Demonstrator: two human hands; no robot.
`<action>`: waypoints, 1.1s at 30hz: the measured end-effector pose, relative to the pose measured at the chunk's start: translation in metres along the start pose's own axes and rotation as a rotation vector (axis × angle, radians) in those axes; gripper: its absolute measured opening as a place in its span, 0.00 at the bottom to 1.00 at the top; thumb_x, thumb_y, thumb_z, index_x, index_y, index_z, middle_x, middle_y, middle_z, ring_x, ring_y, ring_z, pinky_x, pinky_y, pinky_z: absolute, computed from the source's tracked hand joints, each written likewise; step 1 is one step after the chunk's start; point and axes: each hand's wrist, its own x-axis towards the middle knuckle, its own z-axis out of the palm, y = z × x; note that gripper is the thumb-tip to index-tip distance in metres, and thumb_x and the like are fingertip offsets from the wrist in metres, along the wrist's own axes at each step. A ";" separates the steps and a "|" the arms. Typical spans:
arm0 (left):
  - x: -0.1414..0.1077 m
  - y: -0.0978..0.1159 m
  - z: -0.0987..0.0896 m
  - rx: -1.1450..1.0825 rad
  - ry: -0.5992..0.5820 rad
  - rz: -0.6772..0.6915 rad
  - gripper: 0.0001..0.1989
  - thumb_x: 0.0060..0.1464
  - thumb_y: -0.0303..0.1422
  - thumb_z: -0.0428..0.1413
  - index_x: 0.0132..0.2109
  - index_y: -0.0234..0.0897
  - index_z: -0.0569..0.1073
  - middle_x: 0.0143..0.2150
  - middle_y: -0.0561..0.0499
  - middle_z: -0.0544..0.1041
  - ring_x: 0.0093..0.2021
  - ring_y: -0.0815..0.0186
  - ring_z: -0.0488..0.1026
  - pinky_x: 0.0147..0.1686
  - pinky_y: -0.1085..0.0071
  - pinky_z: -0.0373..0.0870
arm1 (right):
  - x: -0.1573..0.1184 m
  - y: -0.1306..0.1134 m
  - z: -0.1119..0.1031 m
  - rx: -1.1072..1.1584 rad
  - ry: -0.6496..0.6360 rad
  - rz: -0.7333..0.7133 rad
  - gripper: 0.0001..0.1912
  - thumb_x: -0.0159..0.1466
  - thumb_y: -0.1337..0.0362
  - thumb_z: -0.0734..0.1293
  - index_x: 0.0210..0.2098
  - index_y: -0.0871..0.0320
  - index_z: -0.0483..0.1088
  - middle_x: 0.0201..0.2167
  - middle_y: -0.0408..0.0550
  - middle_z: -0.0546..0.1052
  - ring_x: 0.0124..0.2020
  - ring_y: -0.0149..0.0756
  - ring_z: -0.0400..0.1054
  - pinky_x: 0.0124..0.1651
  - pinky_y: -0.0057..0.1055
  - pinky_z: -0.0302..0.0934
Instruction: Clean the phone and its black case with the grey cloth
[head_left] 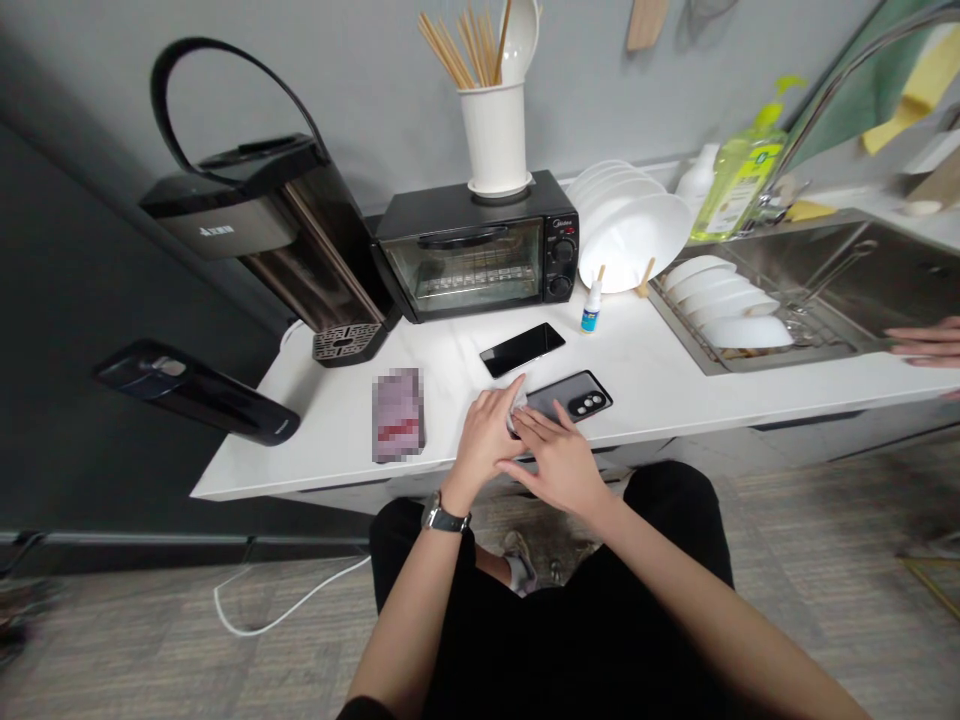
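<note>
A smoky-grey phone case (pixel 562 396) with a dark camera end lies near the counter's front edge; I cannot tell whether a phone is in it. My left hand (pixel 484 430), with a watch on the wrist, is closed at its left end around a crumpled white wipe (pixel 517 403). Across that same end lies my right hand (pixel 559 455), its fingers outstretched and apart, the fingertips close to the wipe and case. Just behind them a black phone (pixel 523 349) rests screen up. A small spray bottle (pixel 590 310) with a blue label stands upright farther back.
Left of the hands lies a blurred-out packet (pixel 398 415). Behind stand a toaster oven (pixel 480 270), a tall drinks machine (pixel 300 230) and a dark bottle-shaped object (pixel 202 390). White plates (pixel 637 240) and a sink (pixel 847 290) are rightward. Another person's hand (pixel 930 342) shows at the right edge.
</note>
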 end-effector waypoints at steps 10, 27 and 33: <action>0.001 0.007 0.001 -0.081 0.037 0.045 0.55 0.50 0.43 0.74 0.76 0.48 0.53 0.61 0.48 0.77 0.58 0.52 0.70 0.62 0.54 0.66 | -0.026 0.071 -0.037 -0.275 0.130 0.186 0.24 0.77 0.49 0.60 0.58 0.60 0.74 0.59 0.61 0.79 0.62 0.55 0.73 0.75 0.64 0.39; 0.000 0.007 0.001 -0.038 0.033 0.022 0.56 0.51 0.44 0.73 0.77 0.47 0.51 0.61 0.46 0.77 0.58 0.51 0.70 0.61 0.53 0.66 | -0.029 0.074 -0.045 -0.163 0.029 0.052 0.19 0.78 0.55 0.59 0.58 0.55 0.76 0.59 0.54 0.80 0.65 0.50 0.71 0.76 0.62 0.42; 0.003 0.006 0.001 -0.084 0.018 0.030 0.54 0.52 0.43 0.72 0.77 0.47 0.52 0.62 0.46 0.77 0.59 0.51 0.70 0.62 0.54 0.66 | -0.020 0.069 -0.030 -0.244 0.127 0.156 0.26 0.76 0.49 0.62 0.62 0.62 0.72 0.62 0.63 0.77 0.66 0.56 0.70 0.75 0.64 0.41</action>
